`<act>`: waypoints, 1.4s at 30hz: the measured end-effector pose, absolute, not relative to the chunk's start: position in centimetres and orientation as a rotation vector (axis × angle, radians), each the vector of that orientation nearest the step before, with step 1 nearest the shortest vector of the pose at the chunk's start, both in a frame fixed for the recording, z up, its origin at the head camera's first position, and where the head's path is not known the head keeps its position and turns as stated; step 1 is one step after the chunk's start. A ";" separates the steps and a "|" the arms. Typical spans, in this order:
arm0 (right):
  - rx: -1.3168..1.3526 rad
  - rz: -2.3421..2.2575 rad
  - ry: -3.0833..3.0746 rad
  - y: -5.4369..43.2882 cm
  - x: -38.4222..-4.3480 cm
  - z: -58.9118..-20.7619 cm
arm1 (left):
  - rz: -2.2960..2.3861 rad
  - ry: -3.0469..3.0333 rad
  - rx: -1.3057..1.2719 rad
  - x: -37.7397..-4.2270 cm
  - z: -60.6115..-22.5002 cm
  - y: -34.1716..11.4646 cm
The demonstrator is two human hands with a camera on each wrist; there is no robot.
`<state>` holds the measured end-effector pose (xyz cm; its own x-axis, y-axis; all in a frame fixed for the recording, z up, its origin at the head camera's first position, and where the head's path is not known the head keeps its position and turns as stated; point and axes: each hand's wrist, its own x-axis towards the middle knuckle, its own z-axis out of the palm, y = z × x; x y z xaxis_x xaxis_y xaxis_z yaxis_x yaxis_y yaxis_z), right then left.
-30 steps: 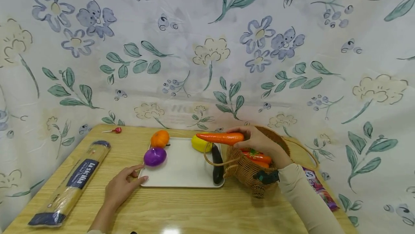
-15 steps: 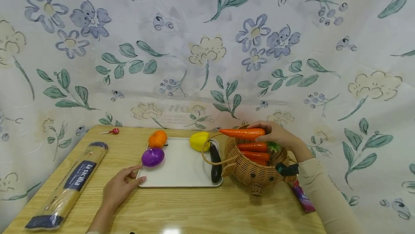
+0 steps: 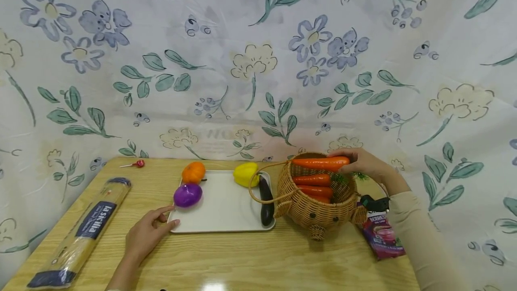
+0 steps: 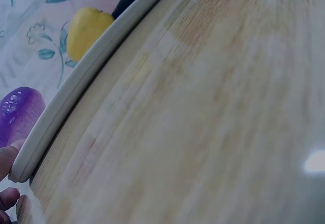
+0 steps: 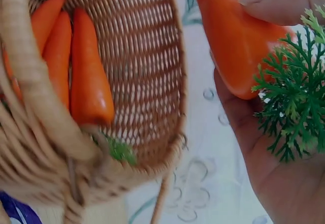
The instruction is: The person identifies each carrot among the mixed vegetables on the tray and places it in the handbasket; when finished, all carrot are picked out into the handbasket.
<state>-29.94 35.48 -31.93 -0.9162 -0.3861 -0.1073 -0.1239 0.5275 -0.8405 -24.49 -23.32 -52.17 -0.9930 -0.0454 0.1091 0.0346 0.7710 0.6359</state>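
Wicker first: the basket (image 3: 319, 210) stands on the wooden table (image 3: 242, 259), just right of the white tray (image 3: 226, 212), with other carrots (image 3: 313, 185) lying inside. Above its far rim hangs the carrot (image 3: 321, 162), long axis level, tip pointing left and green top toward the right hand (image 3: 365, 163), whose fingers curl round its thick end. The left hand (image 3: 145, 237) lies relaxed, fingertips touching the tray's near corner.

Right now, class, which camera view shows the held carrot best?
The head view: the whole carrot shows, gripped by the right hand above the basket. The right wrist view shows only its thick end and leaves. The left wrist view misses it.
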 end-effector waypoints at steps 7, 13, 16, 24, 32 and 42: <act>-0.410 -1.217 2.493 35.9 -31.0 -32.0 | -1.027 -2.833 0.014 -24.5 -52.3 -23.6; -0.353 -1.141 2.467 34.7 -32.3 -32.4 | -1.042 -2.834 0.023 -24.4 -52.4 -23.6; -0.364 -1.121 2.454 34.0 -33.0 -32.9 | -1.039 -2.834 0.028 -24.4 -52.4 -23.6; -0.368 -1.064 2.443 32.8 -34.9 -34.6 | -1.062 -2.834 0.033 -24.3 -52.3 -23.2; -0.439 -0.994 2.434 32.3 -36.1 -35.8 | -1.046 -2.826 0.026 -24.5 -52.1 -23.1; -0.428 -0.930 2.465 32.1 -36.6 -38.1 | -1.049 -2.821 0.032 -24.5 -52.0 -23.1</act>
<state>-36.58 32.10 -38.09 -0.8417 -0.4386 -0.3149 -0.1212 0.7218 -0.6814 -24.48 -23.14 -52.03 -0.9911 -0.0655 0.1155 0.0259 0.7577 0.6521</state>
